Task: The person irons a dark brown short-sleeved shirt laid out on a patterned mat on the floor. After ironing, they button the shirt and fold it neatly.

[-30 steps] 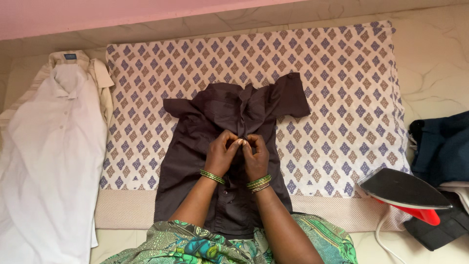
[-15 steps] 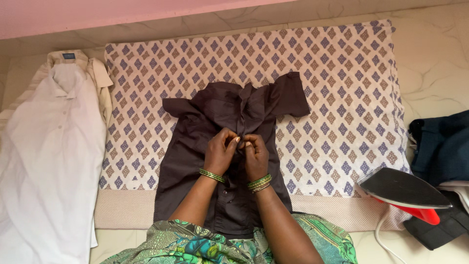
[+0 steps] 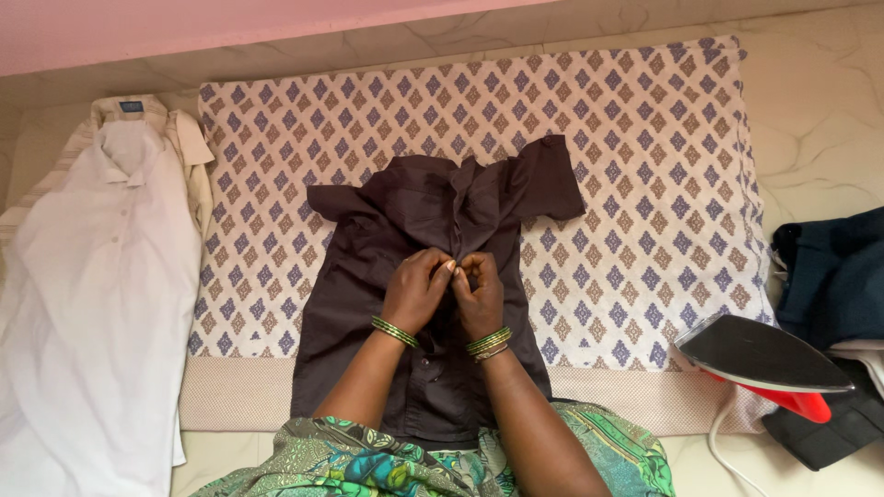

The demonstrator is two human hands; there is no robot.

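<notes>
A dark brown short-sleeved shirt (image 3: 368, 276) lies front-up on a patterned cloth (image 3: 645, 184) spread over the floor. My left hand (image 3: 417, 293) and my right hand (image 3: 481, 294) meet at the shirt's front placket, about mid-chest. Both pinch the fabric edges there, fingertips together. Green bangles circle both wrists. The lower part of the placket is hidden behind my forearms.
A white shirt (image 3: 92, 276) lies on a striped one at the left. A clothes iron (image 3: 764, 361) with a red body rests tilted at the right, cord trailing down. Dark folded clothes (image 3: 833, 276) sit at the right edge. A pink wall runs along the top.
My hands stay at the placket with only small finger movements; they have shifted very slightly. The shirt has not moved.
</notes>
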